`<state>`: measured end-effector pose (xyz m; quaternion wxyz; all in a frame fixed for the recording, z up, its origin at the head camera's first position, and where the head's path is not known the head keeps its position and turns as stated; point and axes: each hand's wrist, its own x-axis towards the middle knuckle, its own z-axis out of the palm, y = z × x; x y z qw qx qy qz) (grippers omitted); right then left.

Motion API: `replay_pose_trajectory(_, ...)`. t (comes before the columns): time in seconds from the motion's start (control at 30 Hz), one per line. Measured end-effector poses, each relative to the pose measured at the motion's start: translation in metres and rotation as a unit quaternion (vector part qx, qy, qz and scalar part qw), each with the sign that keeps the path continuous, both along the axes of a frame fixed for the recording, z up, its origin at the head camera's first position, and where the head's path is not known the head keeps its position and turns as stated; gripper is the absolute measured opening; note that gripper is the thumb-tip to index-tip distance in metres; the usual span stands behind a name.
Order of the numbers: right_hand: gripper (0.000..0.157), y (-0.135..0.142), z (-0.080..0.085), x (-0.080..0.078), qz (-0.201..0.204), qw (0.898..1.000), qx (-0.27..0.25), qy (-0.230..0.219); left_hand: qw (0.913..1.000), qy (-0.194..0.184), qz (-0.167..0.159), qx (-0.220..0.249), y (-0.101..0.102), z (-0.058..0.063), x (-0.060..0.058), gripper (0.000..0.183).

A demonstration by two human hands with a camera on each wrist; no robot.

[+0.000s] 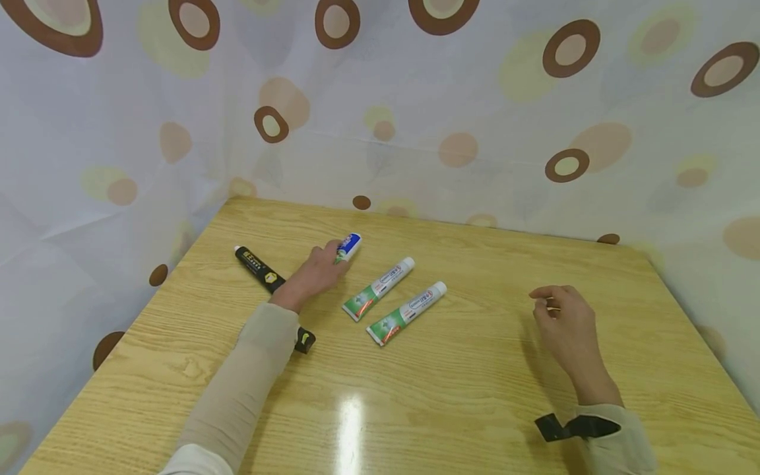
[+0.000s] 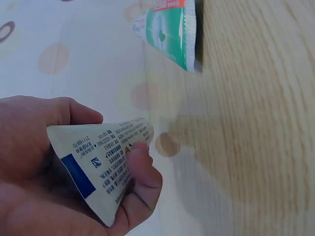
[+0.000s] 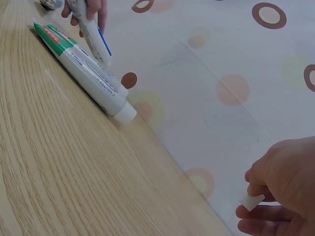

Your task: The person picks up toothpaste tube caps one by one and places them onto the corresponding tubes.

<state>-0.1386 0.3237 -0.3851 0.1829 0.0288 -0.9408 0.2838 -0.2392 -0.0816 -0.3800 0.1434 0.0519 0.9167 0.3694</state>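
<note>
So LH (image 1: 313, 274) grips tube (image 1: 349, 248), RH (image 1: 567, 323) wht pc (image 3: 252, 201).

Your left arm (image 1: 237, 389) stretches forward, left hand (image 1: 316, 272) curled in a grip; your right hand (image 1: 568, 324) hovers, thumb (image 3: 256, 182) and fingers (image 3: 270, 213) bent in a pinch.

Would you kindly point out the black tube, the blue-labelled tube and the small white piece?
Black tube (image 1: 259, 269): head view, printed body.
Blue-labelled tube (image 1: 349, 246): head view, blue label.
Small white piece (image 3: 252, 201): right wrist view, exposed side.
</note>
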Motion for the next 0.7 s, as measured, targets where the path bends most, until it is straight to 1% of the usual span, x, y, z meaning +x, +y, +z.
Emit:
replay_pose_trajectory(0.23, 0.02, -0.0003, -0.0002, -0.0004, -0.003, 1.0, 0.002, -0.002, 0.9989, 0.025, -0.022, 0.034, 0.0005, -0.0004, -0.0027, 0.053)
replay_pose_trajectory(0.33, 0.02, -0.0004, -0.0005, -0.0006, -0.002, 1.0, 0.0, 0.0, 0.9978, 0.038, -0.027, 0.048, 0.0013, -0.0004, -0.002, 0.054)
replay_pose_trajectory(0.53, 0.02, -0.0014, -0.0011, -0.0006, 0.001, 1.0, -0.004, -0.002, 0.9935, 0.088, -0.04, 0.061, 0.0023, 0.0019, 0.0006, 0.055)
replay_pose_trajectory(0.7, 0.02, -0.0021, -0.0012, -0.0003, 0.003, 1.0, -0.009, -0.005, 0.9891, 0.122, -0.055, 0.062, 0.0033, 0.0053, 0.0023, 0.051)
